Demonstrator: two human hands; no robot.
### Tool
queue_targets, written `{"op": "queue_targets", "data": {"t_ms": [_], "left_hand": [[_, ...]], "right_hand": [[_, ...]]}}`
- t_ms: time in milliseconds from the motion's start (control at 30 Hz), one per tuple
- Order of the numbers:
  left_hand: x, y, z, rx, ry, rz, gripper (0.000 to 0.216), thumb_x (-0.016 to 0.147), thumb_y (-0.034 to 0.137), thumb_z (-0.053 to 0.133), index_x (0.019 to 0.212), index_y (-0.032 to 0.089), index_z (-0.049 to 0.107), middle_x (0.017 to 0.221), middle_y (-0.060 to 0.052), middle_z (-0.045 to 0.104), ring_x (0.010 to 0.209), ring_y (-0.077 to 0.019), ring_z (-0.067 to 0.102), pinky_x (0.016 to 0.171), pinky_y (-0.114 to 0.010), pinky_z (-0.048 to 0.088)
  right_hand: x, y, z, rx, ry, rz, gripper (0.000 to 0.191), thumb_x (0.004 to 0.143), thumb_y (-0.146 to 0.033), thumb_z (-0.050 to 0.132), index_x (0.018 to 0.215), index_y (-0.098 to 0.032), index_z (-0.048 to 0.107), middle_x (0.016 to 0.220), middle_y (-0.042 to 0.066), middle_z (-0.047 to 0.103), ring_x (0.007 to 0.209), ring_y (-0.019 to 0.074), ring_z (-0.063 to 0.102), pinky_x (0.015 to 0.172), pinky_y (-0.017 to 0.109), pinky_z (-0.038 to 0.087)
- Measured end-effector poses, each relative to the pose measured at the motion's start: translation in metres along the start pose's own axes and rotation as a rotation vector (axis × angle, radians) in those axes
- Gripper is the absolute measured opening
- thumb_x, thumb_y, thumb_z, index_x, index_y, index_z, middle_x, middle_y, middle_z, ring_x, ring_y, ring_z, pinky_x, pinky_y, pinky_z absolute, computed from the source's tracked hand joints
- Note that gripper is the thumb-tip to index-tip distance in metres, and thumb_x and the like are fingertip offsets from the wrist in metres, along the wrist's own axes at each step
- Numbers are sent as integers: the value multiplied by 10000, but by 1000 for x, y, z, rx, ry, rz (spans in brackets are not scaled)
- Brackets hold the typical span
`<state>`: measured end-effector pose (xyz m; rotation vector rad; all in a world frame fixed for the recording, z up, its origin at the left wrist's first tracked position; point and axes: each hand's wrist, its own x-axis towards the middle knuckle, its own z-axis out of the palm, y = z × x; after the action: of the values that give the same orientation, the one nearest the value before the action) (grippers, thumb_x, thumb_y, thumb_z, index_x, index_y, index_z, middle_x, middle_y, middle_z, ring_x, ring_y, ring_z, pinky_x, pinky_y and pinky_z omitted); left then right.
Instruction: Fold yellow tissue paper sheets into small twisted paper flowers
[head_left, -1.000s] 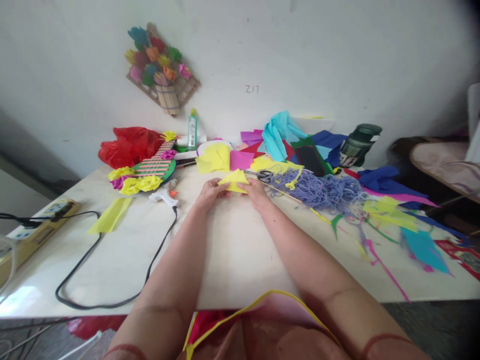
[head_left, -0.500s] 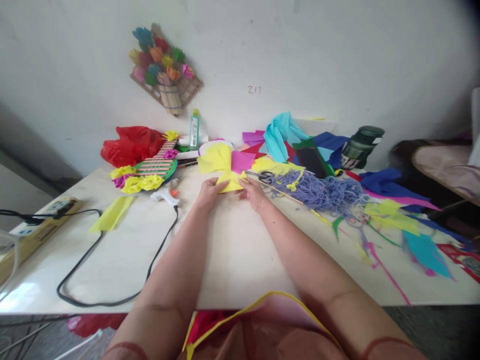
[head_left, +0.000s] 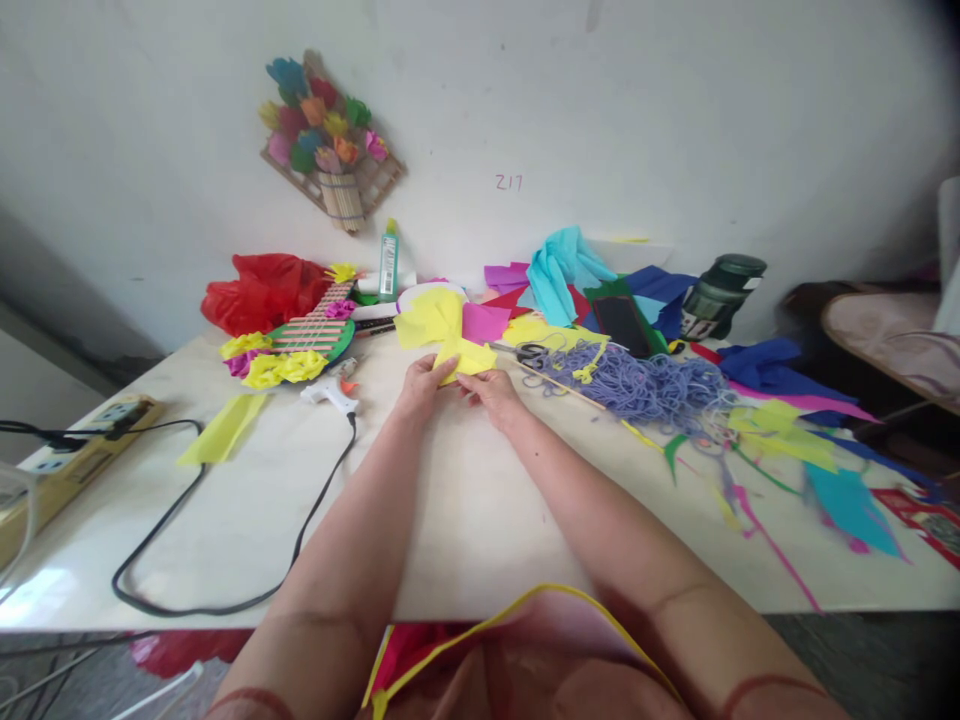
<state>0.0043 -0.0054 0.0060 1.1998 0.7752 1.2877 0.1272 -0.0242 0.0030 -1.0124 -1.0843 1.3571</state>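
A folded piece of yellow paper (head_left: 466, 357) sits at the far middle of the pale table (head_left: 480, 500). My left hand (head_left: 421, 384) pinches its left edge and my right hand (head_left: 488, 393) pinches its lower right edge, so both are closed on it. The two hands are close together, almost touching. Just behind the paper lie more yellow (head_left: 429, 316) and magenta (head_left: 483, 322) paper sheets. Scissors (head_left: 525, 351) lie right of the paper.
A white glue gun (head_left: 330, 392) with a black cord (head_left: 225, 560) lies to the left, with a power strip (head_left: 75, 450) further left. Purple yarn (head_left: 637, 380), a thin stick, paper scraps, a phone (head_left: 624, 322) and a dark green bottle (head_left: 718, 293) crowd the right. A glue bottle (head_left: 388, 262) stands by the wall.
The yellow paper has been folded smaller and turned. My right hand has shifted left, closer to my left hand.
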Motion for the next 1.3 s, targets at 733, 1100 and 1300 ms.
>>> {"op": "queue_targets", "data": {"t_ms": [733, 1100, 1300], "left_hand": [[-3, -1, 5, -117, -103, -9, 254, 625, 338, 674, 638, 106, 570, 472, 0, 519, 363, -89, 448, 362, -222, 317], [0, -3, 1, -96, 24, -4, 262, 592, 334, 700, 671, 102, 607, 581, -41, 610, 478, -108, 520, 460, -231, 380], [3, -5, -3, -102, 89, 12, 324, 564, 337, 720, 757, 87, 650, 663, -69, 649, 542, -133, 568, 514, -242, 423]], "right_hand": [[-3, -2, 7, -139, 26, 37, 156, 604, -245, 655, 539, -113, 605, 529, 30, 622, 408, 67, 477, 381, 183, 333], [-2, -3, 2, -87, 39, -7, 184, 643, -286, 619, 563, -134, 553, 555, 23, 627, 417, 60, 490, 370, 164, 332], [-1, -4, -5, -59, 38, -47, 244, 654, -380, 596, 625, -139, 573, 625, 32, 650, 442, 62, 504, 371, 164, 326]]}}
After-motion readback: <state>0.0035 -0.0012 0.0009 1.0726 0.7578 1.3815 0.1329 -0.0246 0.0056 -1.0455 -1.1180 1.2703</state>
